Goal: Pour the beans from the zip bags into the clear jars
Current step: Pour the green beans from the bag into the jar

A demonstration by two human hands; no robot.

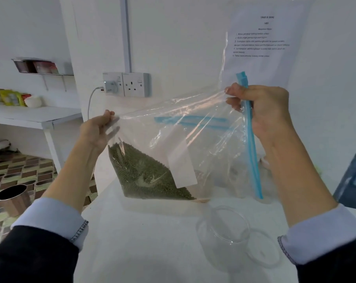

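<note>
The clear plastic zip bag (173, 139) of green beans (144, 174) is held mid-frame, pinched by the left hand (97, 131) and gripped by the right hand (263, 111), above a white table (142, 242) where a clear jar (224, 227) is seen at lower right.

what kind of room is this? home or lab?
Likely a small home utility or pantry room set up for recording: snack packets on a white side table, patterned floor tiles, and a printed instruction sheet taped to the wall.
</note>
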